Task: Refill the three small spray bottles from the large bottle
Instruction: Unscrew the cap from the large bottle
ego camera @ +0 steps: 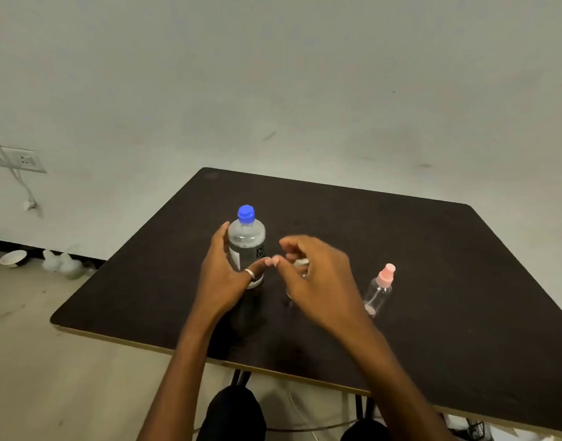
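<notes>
The large clear bottle with a blue cap and a dark label stands upright on the dark table. My left hand wraps it from the left, thumb across its front. My right hand is blurred, with fingers curled over a small clear spray bottle just right of the large one. Only that bottle's pale top and a bit of its base show, and whether the fingers grip it is unclear. A second small spray bottle with a pink top stands right of my right hand. A third is not visible.
The table's near edge runs just below my forearms, with its legs and my knees under it. On the floor at the left wall lie a white bowl and some pale objects. A wall socket with a cable is at the left.
</notes>
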